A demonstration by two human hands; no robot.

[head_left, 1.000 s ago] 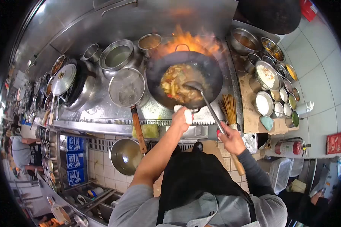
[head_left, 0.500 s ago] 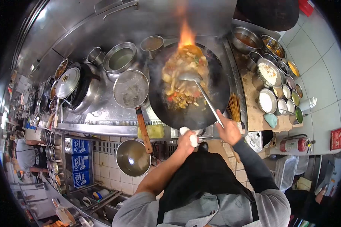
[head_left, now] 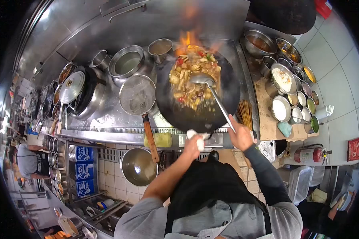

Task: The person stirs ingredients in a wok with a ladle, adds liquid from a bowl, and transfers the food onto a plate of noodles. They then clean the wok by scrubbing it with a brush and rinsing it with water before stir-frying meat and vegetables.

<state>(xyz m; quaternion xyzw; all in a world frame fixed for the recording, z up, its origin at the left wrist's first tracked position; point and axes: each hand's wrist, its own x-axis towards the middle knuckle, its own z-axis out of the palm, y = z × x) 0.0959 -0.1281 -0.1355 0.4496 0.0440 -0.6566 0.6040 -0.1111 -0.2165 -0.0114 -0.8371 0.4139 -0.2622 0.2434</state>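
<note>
My left hand (head_left: pixel 192 147) is closed round a folded white cloth (head_left: pixel 200 142) at the near rim of a large black wok (head_left: pixel 173 114). The cloth hides what part of the wok it covers. In my right hand (head_left: pixel 241 137) is the handle of a long steel ladle (head_left: pixel 221 107), its bowl resting among the food. Chopped vegetables and other pieces (head_left: pixel 192 89) fill the middle and far side of the wok, brown, yellow and red. Orange flames (head_left: pixel 187 41) rise at the far rim.
Left of the wok lies a wooden-handled strainer (head_left: pixel 137 95), with a yellow sponge (head_left: pixel 162 139) nearby. Seasoning bowls (head_left: pixel 282 108) and a bamboo brush (head_left: pixel 245 111) are on the right. Below left stands a steel pot (head_left: pixel 125 174). A person in grey (head_left: pixel 26 161) works far left.
The wok and my left hand have shifted slightly away from me. Flames are lower and wider, and steam has thinned. The food has moved about, and the ladle remains in it.
</note>
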